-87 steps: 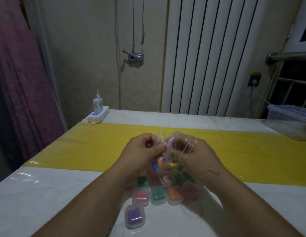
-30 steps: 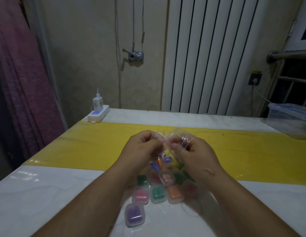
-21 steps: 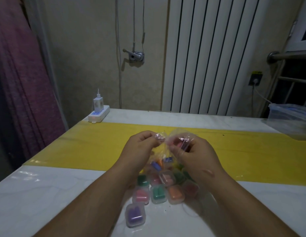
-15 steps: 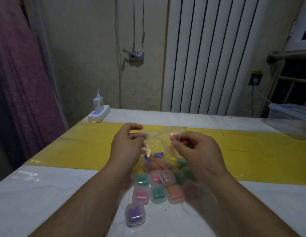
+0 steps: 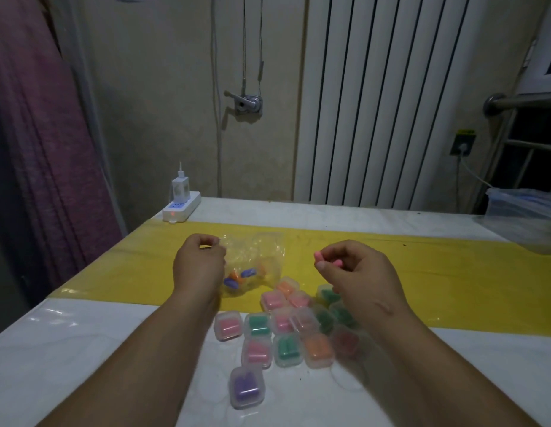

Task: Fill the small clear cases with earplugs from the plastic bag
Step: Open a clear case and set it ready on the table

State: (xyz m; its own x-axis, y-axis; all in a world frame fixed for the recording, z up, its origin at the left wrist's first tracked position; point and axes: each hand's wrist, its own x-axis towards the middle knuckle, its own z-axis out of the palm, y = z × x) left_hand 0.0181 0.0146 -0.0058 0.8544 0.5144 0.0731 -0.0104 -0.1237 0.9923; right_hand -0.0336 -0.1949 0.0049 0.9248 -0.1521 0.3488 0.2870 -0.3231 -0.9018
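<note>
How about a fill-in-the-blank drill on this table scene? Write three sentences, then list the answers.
1. The right hand pinches ____ earplugs.
2. The plastic bag lies on a ____ strip.
3. The clear case nearest the camera holds a ____ pair.
Answers: pink; yellow; purple.

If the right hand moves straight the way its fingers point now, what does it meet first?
Probably the plastic bag: the right hand, pinching pink earplugs, points leftward at it. Height is unclear; it might pass above.
</note>
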